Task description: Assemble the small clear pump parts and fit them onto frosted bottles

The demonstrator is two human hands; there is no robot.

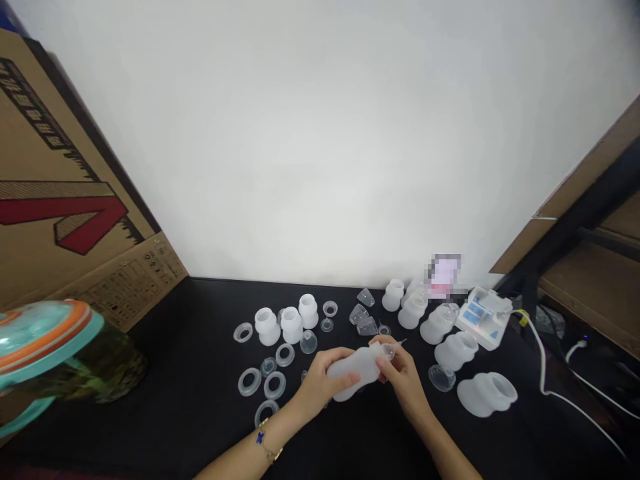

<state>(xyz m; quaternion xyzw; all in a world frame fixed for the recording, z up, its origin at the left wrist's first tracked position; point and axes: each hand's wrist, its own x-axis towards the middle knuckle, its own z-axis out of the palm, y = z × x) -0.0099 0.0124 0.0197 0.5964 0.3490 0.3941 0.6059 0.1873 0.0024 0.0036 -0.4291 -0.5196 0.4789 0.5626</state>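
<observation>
My left hand is wrapped round the body of a frosted white feeding bottle, which lies tilted with its neck toward the right. At the neck, the fingers of my right hand close on a clear nipple-like piece; whether it is fastened to the bottle I cannot tell. Left of my hands lie several translucent rings and a clear dome-shaped nipple. Behind them stand three white bottles. Clear caps rest just beyond my right hand.
More white bottles stand or lie along the right, beside a clear disc. A white box with a cable sits near a blurred-out screen. On the left are a jar with an orange-rimmed lid and a large carton.
</observation>
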